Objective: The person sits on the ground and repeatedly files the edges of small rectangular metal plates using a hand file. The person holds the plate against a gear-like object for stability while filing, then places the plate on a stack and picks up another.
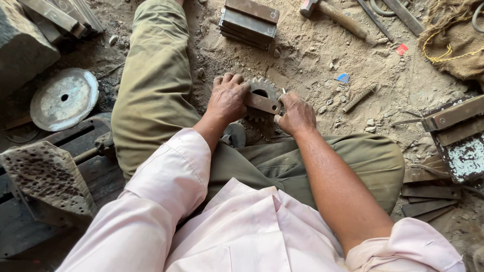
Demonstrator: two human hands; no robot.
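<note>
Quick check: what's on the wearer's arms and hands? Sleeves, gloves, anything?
Both arms wear pale pink shirt sleeves rolled up above the elbow, forearms bare. Left hand and right hand are bare: no gloves, no watch or rings visible. Fabric looks plain, without markings.

I see a round metal disc at left, stacked flat bars ahead, a hammer, and burlap sacking on sand.

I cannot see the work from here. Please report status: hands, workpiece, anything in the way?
Left hand pressing flat metal bar onto toothed gear. Right hand at bar's end, holding something small, unclear. Nothing blocking.
</note>
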